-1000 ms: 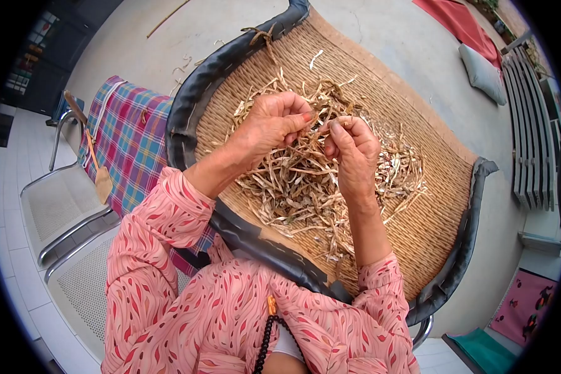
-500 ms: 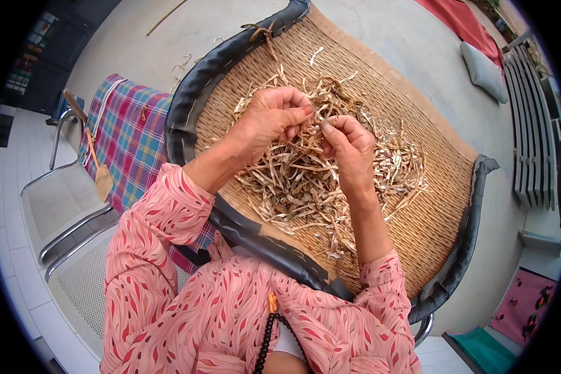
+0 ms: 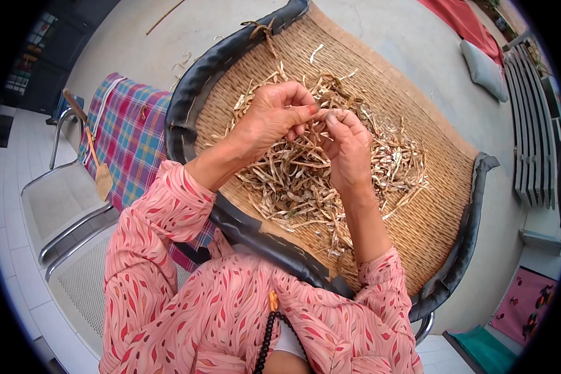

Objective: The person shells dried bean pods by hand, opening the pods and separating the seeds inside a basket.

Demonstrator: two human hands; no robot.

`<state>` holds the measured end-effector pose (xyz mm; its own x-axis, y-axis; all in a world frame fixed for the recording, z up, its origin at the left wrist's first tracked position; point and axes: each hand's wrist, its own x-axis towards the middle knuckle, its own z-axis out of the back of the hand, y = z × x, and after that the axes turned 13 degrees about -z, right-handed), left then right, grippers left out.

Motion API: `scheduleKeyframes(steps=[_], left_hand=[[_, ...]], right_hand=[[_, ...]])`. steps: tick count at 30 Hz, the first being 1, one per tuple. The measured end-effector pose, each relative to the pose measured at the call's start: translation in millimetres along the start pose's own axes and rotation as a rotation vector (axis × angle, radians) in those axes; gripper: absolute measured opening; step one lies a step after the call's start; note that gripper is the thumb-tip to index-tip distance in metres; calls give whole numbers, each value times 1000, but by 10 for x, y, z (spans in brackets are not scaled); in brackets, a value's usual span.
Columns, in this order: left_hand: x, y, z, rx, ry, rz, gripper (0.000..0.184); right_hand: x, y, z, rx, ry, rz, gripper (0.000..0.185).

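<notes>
A heap of dry, pale brown pods (image 3: 293, 184) lies on a large woven tray (image 3: 417, 230) with a dark, stitched rim. Over the heap, my left hand (image 3: 274, 118) is closed, thumb and forefinger pinched together. My right hand (image 3: 349, 149) is closed too, its thumb against the bent fingers. The fingertips of both hands meet or nearly meet above the upper part of the heap. What they pinch is too small and too hidden to name.
Left of the tray are a plaid cloth (image 3: 128, 131), a wooden spatula (image 3: 103, 181) and perforated metal seats (image 3: 62, 199). A grey cushion (image 3: 484, 70) and a red cloth (image 3: 464, 25) lie at the upper right. A stick (image 3: 165, 17) is on the floor.
Both hands have moved up slightly, and my right hand has shifted a little left, bringing the fingertips closer together. The heap looks much the same.
</notes>
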<state>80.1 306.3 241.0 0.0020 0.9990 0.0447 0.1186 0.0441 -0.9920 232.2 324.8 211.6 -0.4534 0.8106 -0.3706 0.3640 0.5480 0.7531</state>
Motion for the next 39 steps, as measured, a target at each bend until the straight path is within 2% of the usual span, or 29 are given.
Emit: scheduleKeyframes(steps=[2,4,5,7,8,10,11,13,14,17,21,24,27,28,32,35,36,39], left_hand=[[0,-17,-30,35,18,-13,6],[-12,17,-73,214,62,-65,6],[-15,33,-94,303,84,-91,6],[-34,52,-140,282,88,-173,7],[-42,56,-163,272,89,-215,7],[-51,45,-206,226,35,-284,7],[-58,54,-191,384,80,-361,7],[-42,111,-119,696,171,-524,9],[-36,257,-90,851,283,-706,5],[-67,481,-176,1302,497,-575,6],[14,672,-180,1401,572,-572,9],[58,606,-164,1376,534,-540,9],[114,425,-78,1097,432,-381,9],[140,412,-24,946,346,-426,9],[154,159,67,509,173,-124,9],[133,106,25,438,78,-162,10],[117,111,15,430,78,-104,9],[94,131,-44,411,113,-111,10]], right_hand=[[15,-6,-35,177,103,-2,20],[51,-45,-22,284,262,-39,24],[37,-73,-34,282,247,-20,24],[14,-134,-82,278,220,19,22],[87,-156,44,300,298,5,18],[90,19,38,283,103,8,15],[85,94,62,274,4,13,13],[122,194,247,284,-45,19,10],[142,233,341,280,-46,40,9],[133,317,414,252,-47,48,9],[141,293,426,212,11,19,11],[163,291,445,185,-60,34,11],[176,285,547,171,-135,60,10],[189,264,601,172,-162,67,9],[213,178,614,140,-172,5,11],[155,98,367,27,-81,-33,15],[166,33,340,3,-47,-20,14],[126,-14,236,-4,-15,-17,14]])
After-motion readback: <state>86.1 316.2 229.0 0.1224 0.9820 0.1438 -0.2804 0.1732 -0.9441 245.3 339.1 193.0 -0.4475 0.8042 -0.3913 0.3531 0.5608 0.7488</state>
